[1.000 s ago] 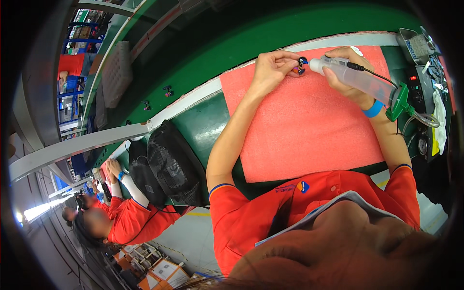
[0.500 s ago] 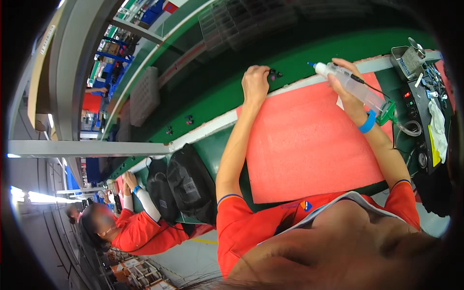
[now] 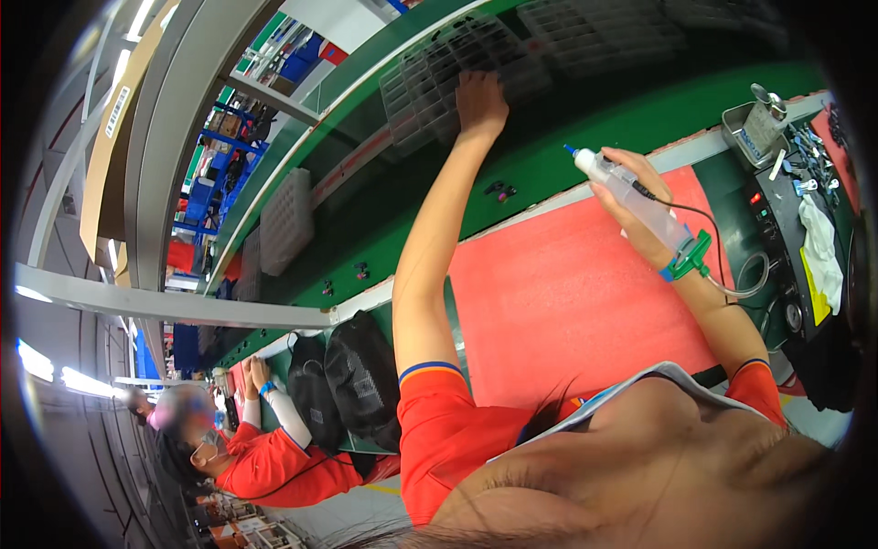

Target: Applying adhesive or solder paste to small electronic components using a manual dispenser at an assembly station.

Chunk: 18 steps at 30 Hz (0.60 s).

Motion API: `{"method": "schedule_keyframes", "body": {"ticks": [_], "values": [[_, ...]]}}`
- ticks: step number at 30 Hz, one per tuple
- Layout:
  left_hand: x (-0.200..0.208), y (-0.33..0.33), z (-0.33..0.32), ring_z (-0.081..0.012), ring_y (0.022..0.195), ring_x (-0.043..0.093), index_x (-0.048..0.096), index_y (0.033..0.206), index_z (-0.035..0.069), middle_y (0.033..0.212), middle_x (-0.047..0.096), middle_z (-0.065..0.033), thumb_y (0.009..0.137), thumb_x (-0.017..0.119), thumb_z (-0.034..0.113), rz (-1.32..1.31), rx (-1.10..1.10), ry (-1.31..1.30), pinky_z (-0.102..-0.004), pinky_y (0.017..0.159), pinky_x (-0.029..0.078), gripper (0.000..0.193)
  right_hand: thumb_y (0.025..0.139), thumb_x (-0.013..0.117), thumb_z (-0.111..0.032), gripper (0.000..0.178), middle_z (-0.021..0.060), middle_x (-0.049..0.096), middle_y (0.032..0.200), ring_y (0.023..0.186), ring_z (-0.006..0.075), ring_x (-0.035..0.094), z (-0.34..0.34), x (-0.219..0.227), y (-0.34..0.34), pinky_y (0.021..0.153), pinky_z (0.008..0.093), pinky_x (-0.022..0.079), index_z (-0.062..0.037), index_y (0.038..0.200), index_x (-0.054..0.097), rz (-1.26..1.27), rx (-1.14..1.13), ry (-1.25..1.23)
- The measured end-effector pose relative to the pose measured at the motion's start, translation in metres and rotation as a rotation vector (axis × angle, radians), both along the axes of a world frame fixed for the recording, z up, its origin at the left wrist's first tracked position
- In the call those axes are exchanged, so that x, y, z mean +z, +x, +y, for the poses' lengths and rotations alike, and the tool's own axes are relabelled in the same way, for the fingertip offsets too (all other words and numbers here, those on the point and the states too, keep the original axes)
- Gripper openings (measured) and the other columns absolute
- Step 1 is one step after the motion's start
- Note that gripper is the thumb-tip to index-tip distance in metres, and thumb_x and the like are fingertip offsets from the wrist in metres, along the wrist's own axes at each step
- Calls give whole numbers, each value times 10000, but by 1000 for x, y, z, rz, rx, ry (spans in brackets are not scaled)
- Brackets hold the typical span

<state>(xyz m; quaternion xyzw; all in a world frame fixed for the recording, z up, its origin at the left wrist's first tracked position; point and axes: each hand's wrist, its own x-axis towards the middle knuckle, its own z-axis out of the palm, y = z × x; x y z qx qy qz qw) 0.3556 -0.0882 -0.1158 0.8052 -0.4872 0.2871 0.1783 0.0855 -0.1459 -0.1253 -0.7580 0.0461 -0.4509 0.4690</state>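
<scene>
My left hand point(image 3: 480, 102) reaches far out over the green conveyor belt point(image 3: 585, 137) and rests on a clear plastic compartment tray point(image 3: 439, 82); what its fingers hold there is hidden. My right hand point(image 3: 631, 206) is closed around a clear syringe-shaped dispenser point(image 3: 626, 192) with a blue tip, held above the red foam mat point(image 3: 567, 302). A thin tube runs from the dispenser's green rear end point(image 3: 693, 256) toward the right. A small dark part point(image 3: 499, 191) lies on the belt between my hands.
A black control box point(image 3: 786, 247) with a red light, a metal tin point(image 3: 754, 123), small tools and a white rag point(image 3: 819, 247) sit at the right. Black bags point(image 3: 352, 384) hang at the bench edge. Another person in red point(image 3: 265, 448) works at the left. Several more trays point(image 3: 283, 220) ride the belt.
My left hand has left the red mat's far edge and stretched out across the belt to the clear tray. A small dark part now lies on the belt. The right hand still holds the dispenser.
</scene>
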Motion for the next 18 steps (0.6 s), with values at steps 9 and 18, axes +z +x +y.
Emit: {"method": "schedule_keyframes", "body": {"ticks": [9,18], "values": [[15,48,-102,-333,966,483,585,961,101,992,554,-153,712,464,206,88,270,565,-398,801,405,296,674,633,-33,327,104,539,935,814,186,545,-9,-3,1,690,254,438,-38,982,526,13,36,45],[41,74,-93,-202,714,589,617,874,90,789,608,-111,712,566,290,402,-97,733,-283,680,451,262,668,636,-36,307,87,552,896,769,176,558,-17,-8,5,650,252,447,-38,957,533,5,38,50]]}}
